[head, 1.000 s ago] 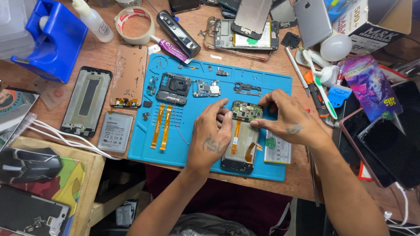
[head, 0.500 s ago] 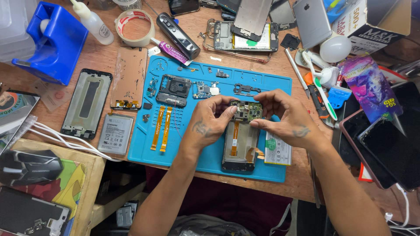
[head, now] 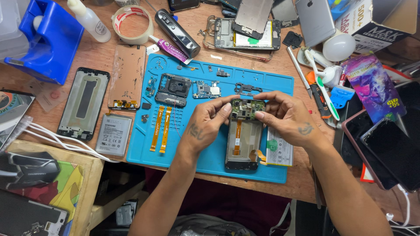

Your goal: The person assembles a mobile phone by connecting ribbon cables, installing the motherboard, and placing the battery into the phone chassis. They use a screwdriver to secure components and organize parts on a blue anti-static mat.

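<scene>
Head view: left hand (head: pixel 205 124), right hand (head: pixel 286 118) pinch circuit board (head: pixel 246 109) between fingertips.

The flat rubber work mat (head: pixel 210 161) is bright sky blue and lies on a reddish-brown wooden bench (head: pixel 100 54). The small circuit board (head: pixel 247 109) is green with silver patches, and below it, at six o'clock, the opened phone frame (head: pixel 243 144) shows grey metal crossed by an orange ribbon strip. At nine o'clock from the frame, two flat flex cables (head: pixel 161 129) are orange with gold ends. The plastic box (head: pixel 46 41) at ten o'clock is deep blue. The tape roll (head: pixel 132 24) is cream with red print. At three o'clock, the glossy packet (head: pixel 371 85) is patterned purple and pink.
</scene>
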